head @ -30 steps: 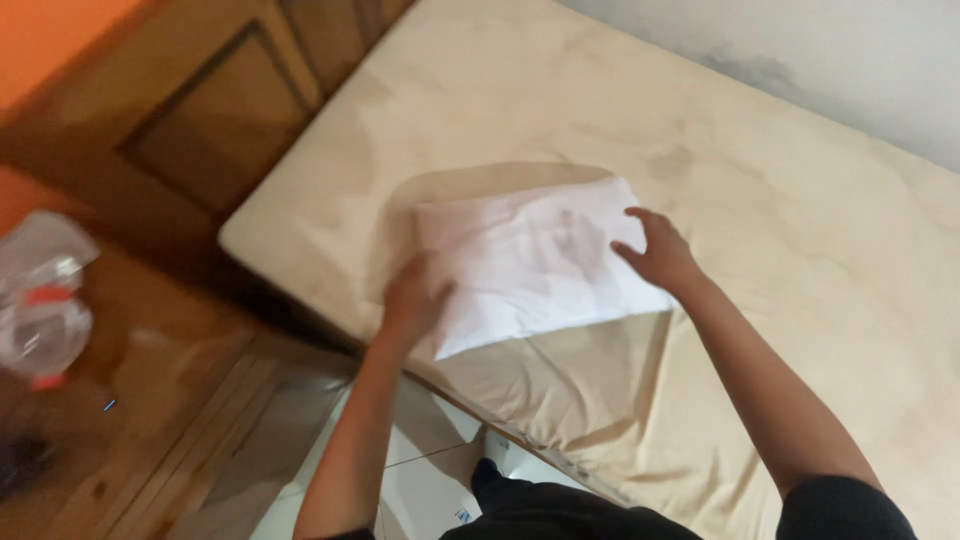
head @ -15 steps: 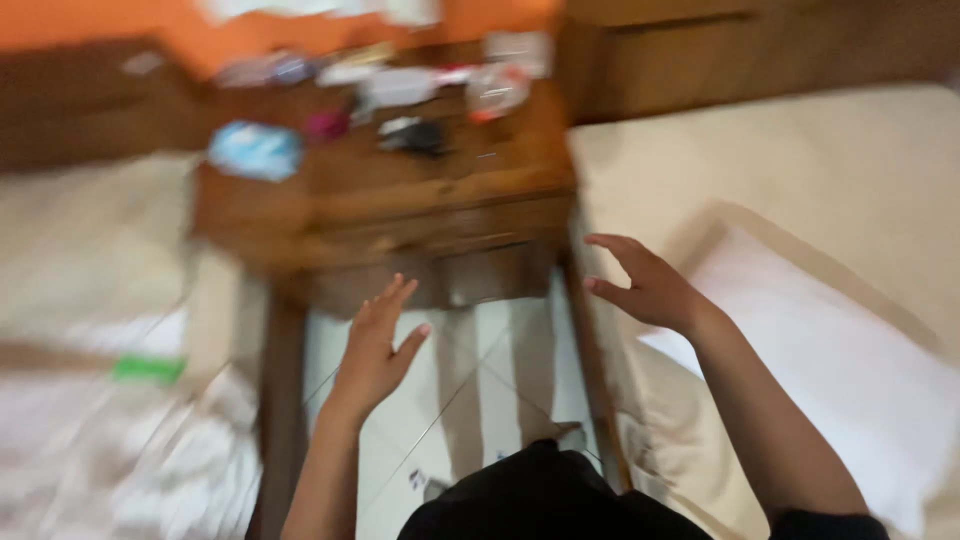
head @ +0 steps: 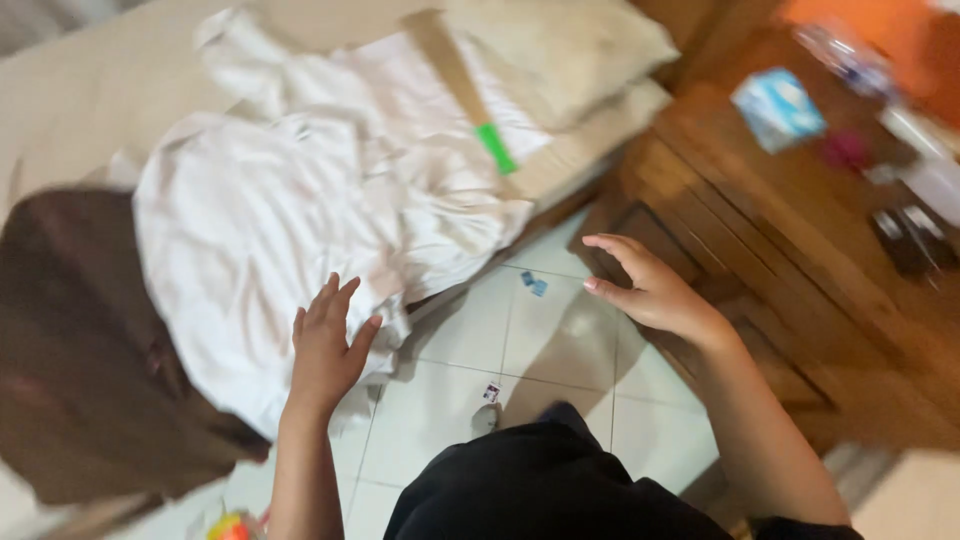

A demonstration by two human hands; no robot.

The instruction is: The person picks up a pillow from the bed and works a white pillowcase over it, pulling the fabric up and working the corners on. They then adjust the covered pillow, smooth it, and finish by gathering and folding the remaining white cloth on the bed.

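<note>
A view from above of a person's two bare hands over a bed edge and a tiled floor. The left hand point(head: 328, 343) lies flat, fingers spread and open, holding nothing, its fingertips touching the lower edge of a crumpled white cloth garment point(head: 270, 220) that is spread over the bed point(head: 80, 90) and hangs slightly past the bed's side. The right hand point(head: 650, 290) hovers above the pale square floor tiles point(head: 540, 340), fingers loosely curled and open, gripping nothing, just beside the front of a brown wooden bedside cabinet point(head: 790, 250).

To the left of the white garment lies a dark brown cloth point(head: 90, 350), partly under it and cut off by the frame's left edge. Further up the bed rests a beige pillow point(head: 560, 50), with a small bright green strip point(head: 497, 148) near its lower corner; what the strip is cannot be made out.

On the cabinet's top sits a light blue soft packet point(head: 778, 108), its contents not visible. Beyond it are a pink object, a clear plastic item and dark items, all too blurred to identify. Small scraps point(head: 533, 284) lie on the tiles. A colourful object at the bottom edge is cut off. The person's black clothing point(head: 540, 490) fills the lower centre.
</note>
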